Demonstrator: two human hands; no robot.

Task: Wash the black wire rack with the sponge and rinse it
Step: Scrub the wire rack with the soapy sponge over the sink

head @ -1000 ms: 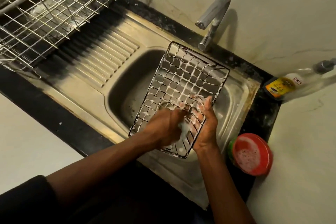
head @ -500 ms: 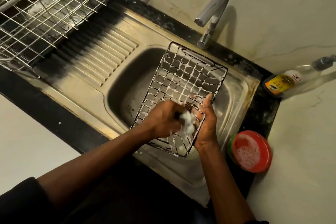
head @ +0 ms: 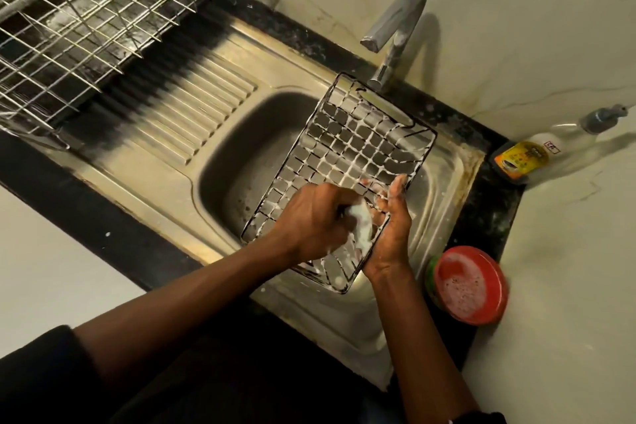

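- Sponge shows whiter and foamier past the fingers than a second ago; grips unchanged.
- Left hand curls round the sponge, pressing it on the black wire rack (foam lines most wires).
- Right hand clasps the rack's right edge, fingers behind the mesh.
- Rack tilts over the steel sink, frame centre.
- Ribbed drainboard left, tap top centre, marble wall.
- Silver dish rack upper left.
- Red tub, lower right, holds suds; bottle at right.

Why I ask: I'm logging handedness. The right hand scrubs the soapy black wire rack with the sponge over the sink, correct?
No: the head view shows the left hand scrubbing the soapy black wire rack with the sponge over the sink.
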